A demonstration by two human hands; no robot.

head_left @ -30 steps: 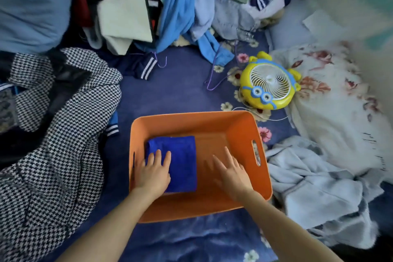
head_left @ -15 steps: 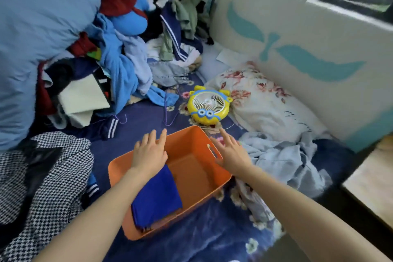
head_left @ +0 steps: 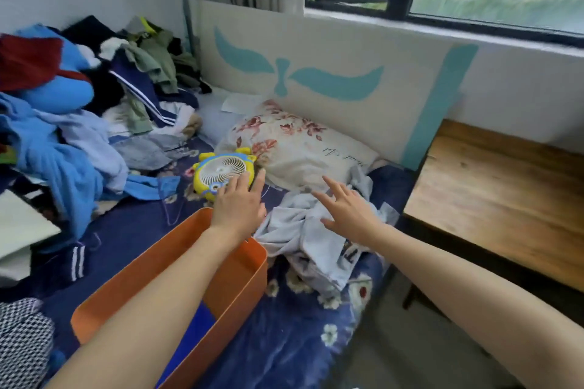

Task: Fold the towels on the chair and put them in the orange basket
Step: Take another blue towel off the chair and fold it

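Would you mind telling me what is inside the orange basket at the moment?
A blue towel lies on the floor of the orange basket. The left forearm crosses over the basket and covers most of the inside, so anything else there cannot be seen.

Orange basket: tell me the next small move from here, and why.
Probably turn to find the next towel: the orange basket holds a blue towel, the left hand and right hand hover open and empty above the bed, and no chair shows in this view.
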